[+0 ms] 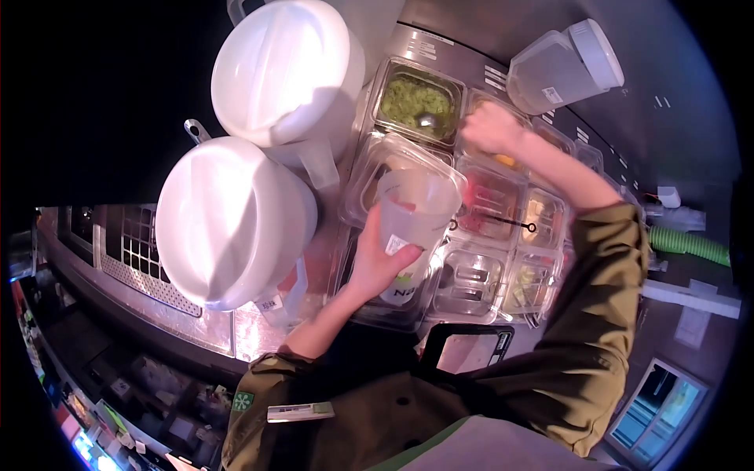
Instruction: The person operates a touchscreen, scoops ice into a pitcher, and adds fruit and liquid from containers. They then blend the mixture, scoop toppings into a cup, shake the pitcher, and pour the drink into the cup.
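My left hand [381, 255] is wrapped round a translucent plastic measuring cup [428, 206], which has a white label and is tilted. Under the cup lie clear lidded containers [369, 177]. My right hand [491, 128] is closed above a clear bin [481, 100] at the back, where something orange [504, 160] shows below the wrist. Whatever the right fingers hold, if anything, is hidden. Left of that hand, an open bin [377, 118] contains green pulp [415, 98] with a metal spoon [426, 120] in it.
Two large white lidded pitchers [279, 71] [228, 224] stand at the left. Lidded bins with red [487, 196] and yellow [540, 216] contents sit at centre right, a dark long-handled utensil [499, 221] across them. A white-capped jar [550, 71] leans at the back right.
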The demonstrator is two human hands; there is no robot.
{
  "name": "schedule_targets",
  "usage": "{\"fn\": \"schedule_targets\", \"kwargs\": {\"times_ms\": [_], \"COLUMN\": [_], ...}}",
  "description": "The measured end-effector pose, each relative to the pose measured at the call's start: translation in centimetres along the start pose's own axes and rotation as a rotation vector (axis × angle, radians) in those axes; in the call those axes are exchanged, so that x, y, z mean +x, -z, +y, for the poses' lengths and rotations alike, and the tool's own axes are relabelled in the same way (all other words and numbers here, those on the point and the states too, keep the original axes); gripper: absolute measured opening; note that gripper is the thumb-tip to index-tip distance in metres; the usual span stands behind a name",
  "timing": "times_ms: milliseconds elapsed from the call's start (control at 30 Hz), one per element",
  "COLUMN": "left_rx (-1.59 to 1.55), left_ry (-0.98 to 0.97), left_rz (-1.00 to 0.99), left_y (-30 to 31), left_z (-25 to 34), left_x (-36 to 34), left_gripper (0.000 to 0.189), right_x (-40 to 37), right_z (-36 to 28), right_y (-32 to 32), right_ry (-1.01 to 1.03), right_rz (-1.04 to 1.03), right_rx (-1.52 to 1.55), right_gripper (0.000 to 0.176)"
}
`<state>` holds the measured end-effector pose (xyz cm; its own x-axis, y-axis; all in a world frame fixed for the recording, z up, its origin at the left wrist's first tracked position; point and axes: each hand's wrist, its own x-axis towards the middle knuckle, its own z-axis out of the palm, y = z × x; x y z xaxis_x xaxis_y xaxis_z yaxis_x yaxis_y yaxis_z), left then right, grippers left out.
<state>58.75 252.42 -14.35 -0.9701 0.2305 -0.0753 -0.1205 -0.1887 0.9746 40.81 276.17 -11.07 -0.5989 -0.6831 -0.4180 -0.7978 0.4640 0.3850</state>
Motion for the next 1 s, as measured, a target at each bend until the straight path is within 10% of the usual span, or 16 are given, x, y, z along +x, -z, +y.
{"fn": "schedule_targets", "kwargs": {"times_ms": [633,767,1000], "left_rx": [0.094,0.217,0.716], "left_ry": [-0.027,-0.008,-0.121], "left_rz": [0.146,0.220,0.246], "left_y": [-0.8,-1.2,-1.7], "left_z": [1.7,2.4,3.7], "left_x": [1.7,3.0,4.7], "left_gripper": [0.077,0.083,0.085], "right_x": [0.4,-0.6,-2.6], "right_z": [-0.4,-0.9,-0.1], "right_y": [-1.5,-1.3,-7.3], "right_ry": [-0.189,-0.234,-0.890], "right_rz": [0.314,-0.034,0.131], "right_rx": [0.063,0.100,1.837], "right_gripper": [0.013,0.005,0.017]}}
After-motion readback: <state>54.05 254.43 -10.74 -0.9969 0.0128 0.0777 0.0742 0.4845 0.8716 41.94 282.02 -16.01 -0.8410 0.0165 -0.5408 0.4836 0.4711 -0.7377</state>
